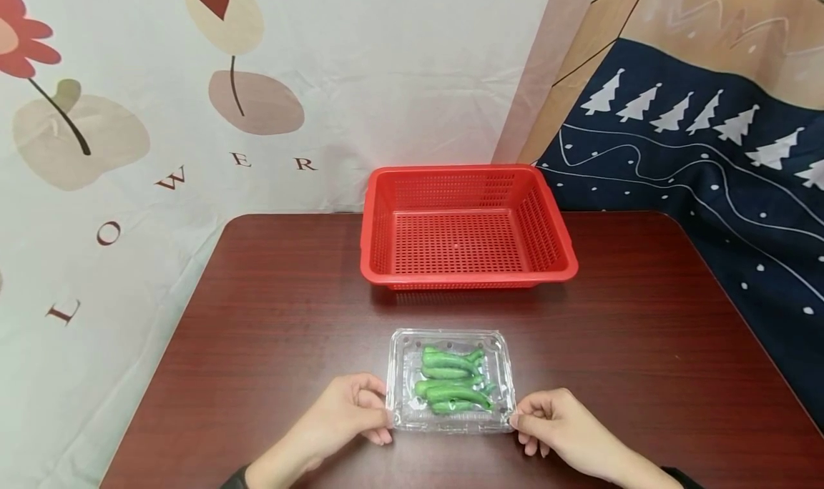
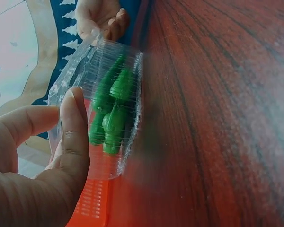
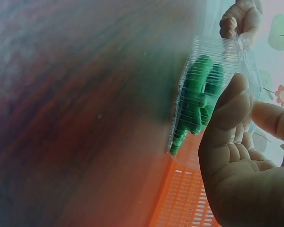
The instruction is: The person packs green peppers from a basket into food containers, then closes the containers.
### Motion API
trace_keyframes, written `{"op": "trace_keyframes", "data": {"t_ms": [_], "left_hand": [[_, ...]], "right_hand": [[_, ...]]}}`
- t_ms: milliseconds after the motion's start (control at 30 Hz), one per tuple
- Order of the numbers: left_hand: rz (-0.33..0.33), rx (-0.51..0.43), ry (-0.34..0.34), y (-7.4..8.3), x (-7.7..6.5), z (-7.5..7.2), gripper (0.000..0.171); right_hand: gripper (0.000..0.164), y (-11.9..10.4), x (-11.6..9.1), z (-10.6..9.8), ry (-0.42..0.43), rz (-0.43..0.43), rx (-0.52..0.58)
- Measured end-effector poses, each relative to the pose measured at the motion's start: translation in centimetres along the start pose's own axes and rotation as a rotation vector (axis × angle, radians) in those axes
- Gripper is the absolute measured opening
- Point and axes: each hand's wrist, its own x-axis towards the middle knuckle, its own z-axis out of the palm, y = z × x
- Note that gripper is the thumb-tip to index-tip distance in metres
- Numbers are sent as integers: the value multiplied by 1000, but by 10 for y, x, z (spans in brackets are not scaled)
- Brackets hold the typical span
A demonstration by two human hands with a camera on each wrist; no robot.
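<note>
A clear plastic box (image 1: 400, 378) sits at the front middle of the table, its transparent lid down. Several green peppers (image 1: 453, 390) show through the plastic, lying side by side. My left hand (image 1: 354, 412) pinches the left edge of the box near its front corner, thumb and index finger at the rim. On the opposite side, my right hand (image 1: 556, 426) pinches the right edge near the front corner. Both wrist views show the ribbed side wall of the box (image 2: 116, 47) and the peppers (image 3: 199, 80) inside.
Behind the box stands a red perforated plastic basket (image 1: 470, 278), open at the top, near the table's back edge. The dark reddish-brown table (image 1: 270, 296) meets a printed cloth backdrop (image 1: 399, 67) at the rear.
</note>
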Motion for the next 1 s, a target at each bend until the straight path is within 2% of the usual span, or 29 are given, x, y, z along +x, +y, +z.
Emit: {"op": "trace_keyframes", "data": {"t_ms": [367,533,667,733,800,933,1000], "left_hand": [[14,-17,29,3,6,6,50],[10,-22,25,5,6,6,52],[11,15,13,6,5,4,53],[35,80,22,7,4,2,50],[89,188,66,9,4,0,45],[251,490,277,15,4,-5,35],[317,596,393,18,5,-8,33]], "right_hand": [[18,2,1,-4,28,-5,-13],[17,1,0,-7,42,-3,-56],[14,-1,-2,-12,57,13,-112],[11,-3,-3,-17,85,19,-150],[9,-4,-6,-23,126,28,-187],[4,-8,-11,-34,269,3,-311],[6,-10,-13,-39,365,-43,-406]]}}
